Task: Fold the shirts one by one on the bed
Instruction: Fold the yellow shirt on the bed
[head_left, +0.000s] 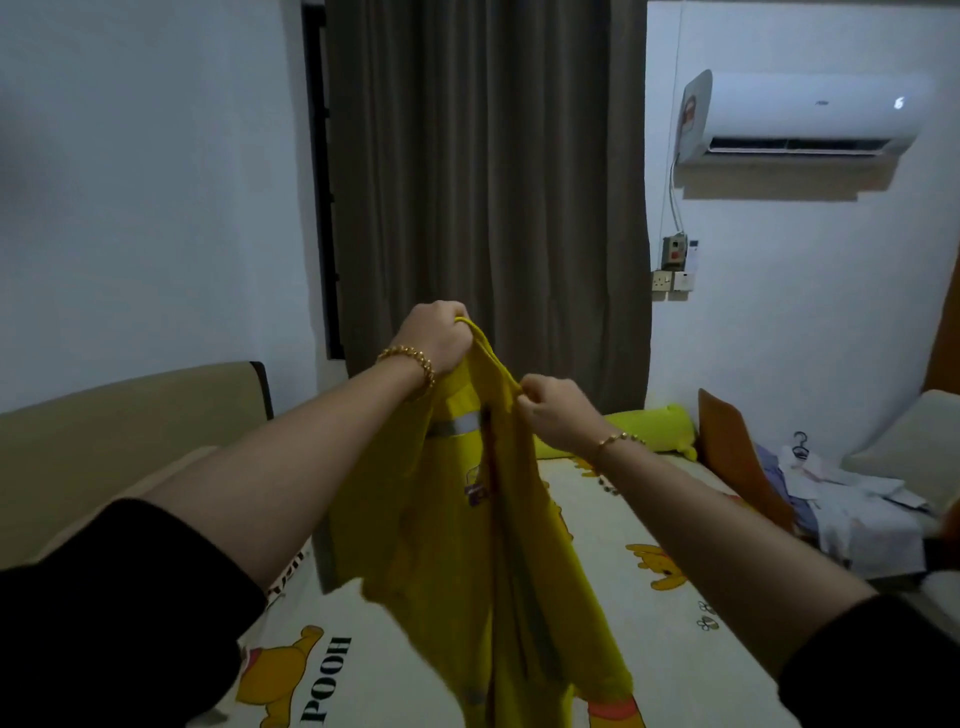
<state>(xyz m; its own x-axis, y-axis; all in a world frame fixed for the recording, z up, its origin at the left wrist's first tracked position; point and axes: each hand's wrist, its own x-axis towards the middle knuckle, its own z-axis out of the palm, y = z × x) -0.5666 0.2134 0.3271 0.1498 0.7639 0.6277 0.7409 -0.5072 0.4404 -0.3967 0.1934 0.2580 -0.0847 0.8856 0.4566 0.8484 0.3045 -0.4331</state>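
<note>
A yellow shirt (467, 561) with a grey reflective band hangs in the air above the bed (649, 639). My left hand (434, 338) grips its top edge, fist closed, held higher. Just to the right and lower, my right hand (553, 413) pinches the same top edge. The two hands are close together, so the shirt hangs bunched and twisted. Its lower end drops out of view at the bottom of the frame. The bed sheet is pale with yellow cartoon bears.
A beige headboard (135, 410) stands at the left. A yellow-green pillow (649, 428) lies at the bed's far end. A heap of pale clothes with a hanger (841, 499) sits at the right, beside an orange cushion (737, 452). A dark curtain (483, 182) hangs ahead.
</note>
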